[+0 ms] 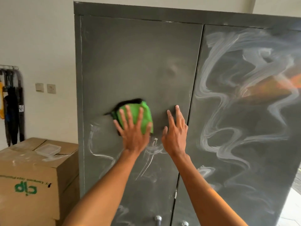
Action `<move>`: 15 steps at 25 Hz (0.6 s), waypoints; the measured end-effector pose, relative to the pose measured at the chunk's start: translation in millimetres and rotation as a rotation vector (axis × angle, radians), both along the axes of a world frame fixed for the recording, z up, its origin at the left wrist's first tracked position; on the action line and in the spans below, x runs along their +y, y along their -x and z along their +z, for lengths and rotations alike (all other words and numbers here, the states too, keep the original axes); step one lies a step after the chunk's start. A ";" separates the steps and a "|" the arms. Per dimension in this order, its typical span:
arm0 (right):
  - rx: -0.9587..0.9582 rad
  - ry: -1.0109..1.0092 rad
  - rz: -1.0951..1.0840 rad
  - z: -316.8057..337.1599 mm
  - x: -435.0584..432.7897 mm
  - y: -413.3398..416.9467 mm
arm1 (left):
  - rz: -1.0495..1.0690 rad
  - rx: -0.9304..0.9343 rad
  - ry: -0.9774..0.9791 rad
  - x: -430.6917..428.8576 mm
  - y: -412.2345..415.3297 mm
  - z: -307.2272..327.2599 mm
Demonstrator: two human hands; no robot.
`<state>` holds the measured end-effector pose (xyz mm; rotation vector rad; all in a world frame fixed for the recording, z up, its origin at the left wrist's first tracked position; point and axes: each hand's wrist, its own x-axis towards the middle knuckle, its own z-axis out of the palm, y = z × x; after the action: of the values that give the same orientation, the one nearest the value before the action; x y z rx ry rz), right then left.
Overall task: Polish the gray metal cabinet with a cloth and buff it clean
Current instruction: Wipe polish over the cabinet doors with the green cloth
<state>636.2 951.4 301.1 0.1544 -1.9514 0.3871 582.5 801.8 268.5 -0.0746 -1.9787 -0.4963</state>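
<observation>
Standing by the wall (40, 38), one gray metal cabinet (146, 12) has two flat doors (138, 54), the right swirled with white streaks. One cardboard box (32, 176) sits left. The left hand (135, 136), fingers spread straight, presses one fuzzy green cloth (138, 115) on the left door; the right hand (175, 137) lies flat beside it, fingers straight.

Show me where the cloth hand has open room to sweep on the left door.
Open: the left door above the green cloth, up to the top rail. Crowded: rightward the right hand lies flat beside the door seam; below lie polish streaks.
</observation>
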 end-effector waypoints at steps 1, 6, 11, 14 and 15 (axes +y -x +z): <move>0.011 0.022 0.004 -1.3 -3.2 0.8 | -0.035 0.013 0.205 2.0 -2.2 -5.5; 0.024 0.025 -0.011 -2.8 -7.4 -0.3 | 0.012 0.005 0.158 -57.9 14.6 -6.8; -0.034 -0.040 -0.028 -2.7 2.5 -1.1 | 0.023 -0.045 -0.384 -49.0 12.6 -19.1; -0.047 0.021 -0.078 -2.1 -11.9 -0.7 | 0.005 -0.089 -0.243 -74.9 15.4 -23.9; -0.063 0.056 -0.095 -2.3 -22.7 -1.1 | 0.011 -0.097 -0.196 -87.9 16.7 -27.7</move>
<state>637.3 928.6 298.8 0.0127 -1.9991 0.3877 565.9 713.9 240.8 0.0842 -2.0133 -0.6956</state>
